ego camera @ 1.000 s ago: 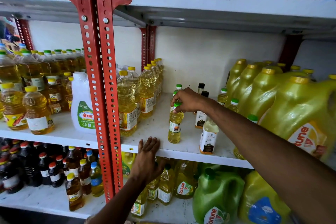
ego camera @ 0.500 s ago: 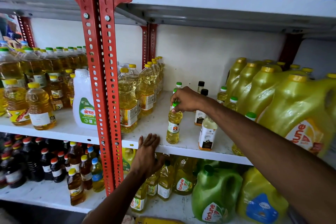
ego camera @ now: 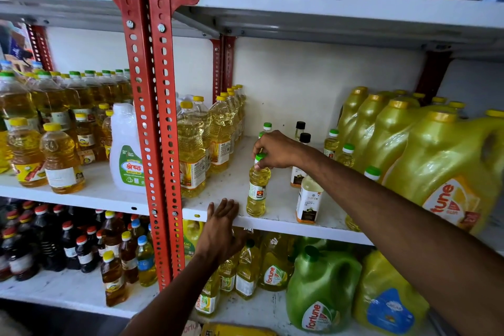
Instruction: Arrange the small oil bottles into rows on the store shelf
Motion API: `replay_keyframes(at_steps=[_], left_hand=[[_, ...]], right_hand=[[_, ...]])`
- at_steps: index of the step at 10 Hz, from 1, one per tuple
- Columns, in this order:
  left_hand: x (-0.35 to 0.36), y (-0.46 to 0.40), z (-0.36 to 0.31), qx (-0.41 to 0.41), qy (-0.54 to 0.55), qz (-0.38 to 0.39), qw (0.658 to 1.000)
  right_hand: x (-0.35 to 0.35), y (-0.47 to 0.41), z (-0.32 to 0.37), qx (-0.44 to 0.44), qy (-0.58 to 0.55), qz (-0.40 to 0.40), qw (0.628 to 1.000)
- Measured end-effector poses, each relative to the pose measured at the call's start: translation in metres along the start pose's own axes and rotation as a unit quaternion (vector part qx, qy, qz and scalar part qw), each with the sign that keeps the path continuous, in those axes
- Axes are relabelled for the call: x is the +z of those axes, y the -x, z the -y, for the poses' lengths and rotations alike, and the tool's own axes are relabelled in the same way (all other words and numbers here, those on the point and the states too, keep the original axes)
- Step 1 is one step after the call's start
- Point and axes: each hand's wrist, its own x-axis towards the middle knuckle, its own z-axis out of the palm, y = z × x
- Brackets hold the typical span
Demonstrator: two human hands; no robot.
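A person is standing close to a white metal store shelf stocked with cooking oil, its boards bolted to a red perforated steel upright that is running top to bottom through the view; every place below is given from that upright. A white wall is closing off the back of the shelving. Right of the upright, near the front edge of the middle board, a small oil bottle with a green cap is standing upright on a bare, slightly scuffed patch. The right hand is reaching in from the far right, and its fingertips are closed around that bottle's cap. The left hand is lying flat and spread against the board's front lip, just right of the upright, holding nothing. Farther right, a white-labelled bottle is standing near the edge, with more small green-capped and black-capped bottles behind the right hand. Beyond them, large yellow Fortune jugs are crowding the board. Immediately right of the upright, tall yellow-capped oil bottles are lining up toward the wall. Left of it, a white jug with a green label is standing among golden oil bottles. Below and left, dark bottles with red caps are filling the lower shelf.
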Motion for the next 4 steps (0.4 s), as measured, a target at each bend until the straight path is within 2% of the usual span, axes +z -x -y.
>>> replay_keyframes(at_steps=[3,4], left_hand=[[-0.003,0.001,0.000,-0.004,-0.001,0.018,1.000],[-0.019,0.002,-0.015,-0.008,0.019,-0.043,0.999]], right_hand=[[-0.002,0.002,-0.001,0.022,0.009,0.019,1.000],[-0.007,0.015,-0.001,0.028,-0.003,0.011,1.000]])
